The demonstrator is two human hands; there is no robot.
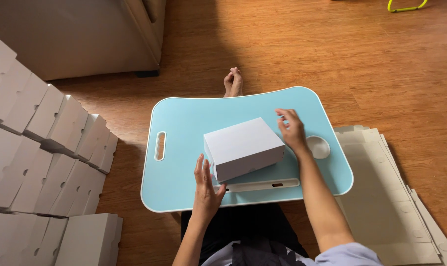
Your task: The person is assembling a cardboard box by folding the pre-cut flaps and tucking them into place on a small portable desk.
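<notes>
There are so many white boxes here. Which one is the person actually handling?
The closed white box on the light blue lap table, between the left hand and right hand. The other boxes sit stacked on the floor at left, untouched.

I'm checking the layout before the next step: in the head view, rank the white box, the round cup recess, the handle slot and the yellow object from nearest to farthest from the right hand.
1. White box, touching the right hand, centre of the lap desk.
2. Round cup recess, just right of the wrist.
3. Handle slot, at the left edge.
4. Yellow object, on the floor at top right.
</notes>
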